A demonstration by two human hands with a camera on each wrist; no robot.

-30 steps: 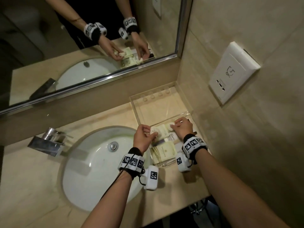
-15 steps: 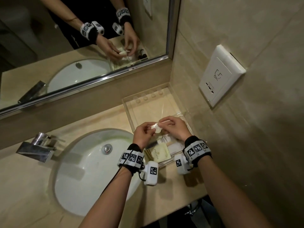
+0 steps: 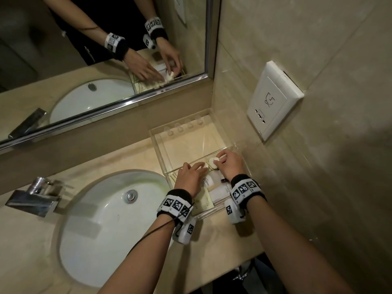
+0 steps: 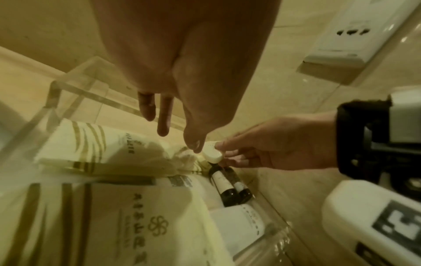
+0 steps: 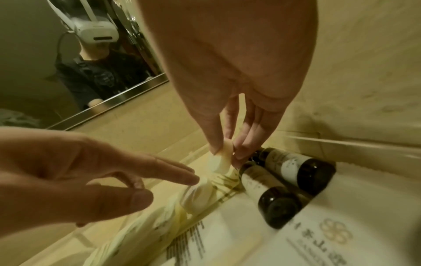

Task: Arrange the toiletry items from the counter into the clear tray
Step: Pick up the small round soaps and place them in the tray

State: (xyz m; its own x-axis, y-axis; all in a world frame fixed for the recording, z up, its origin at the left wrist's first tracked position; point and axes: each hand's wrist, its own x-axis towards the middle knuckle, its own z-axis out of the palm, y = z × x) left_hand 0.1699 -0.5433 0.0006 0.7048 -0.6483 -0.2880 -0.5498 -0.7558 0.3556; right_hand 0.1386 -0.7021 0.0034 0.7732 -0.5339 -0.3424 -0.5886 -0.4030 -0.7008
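A clear acrylic tray (image 3: pixel 158 145) sits in the counter corner; its far part is bare. Its near part holds cream packets (image 4: pixel 91 144), a white box (image 4: pixel 239 225) and two dark bottles (image 5: pixel 284 180) lying side by side. My right hand (image 3: pixel 216 160) pinches a small round white soap (image 5: pixel 224 149) by its edge, just above the bottles' far ends. My left hand (image 3: pixel 191 175) is flat with straight fingers over the packets and holds nothing. Its forefinger (image 5: pixel 182 175) touches a white wrapped item (image 5: pixel 198 194) beside the soap (image 4: pixel 212 153).
A white sink basin (image 3: pixel 101 219) and a chrome faucet (image 3: pixel 36 196) lie left of the tray. A mirror (image 3: pixel 84 60) runs along the back wall. A white wall socket (image 3: pixel 273 100) sits on the right wall above the tray. The counter's front edge is close behind my wrists.
Half a second ago both hands held the round soap above the tray. My left hand has let go and dropped onto the packets; my right hand has carried the soap right and down.
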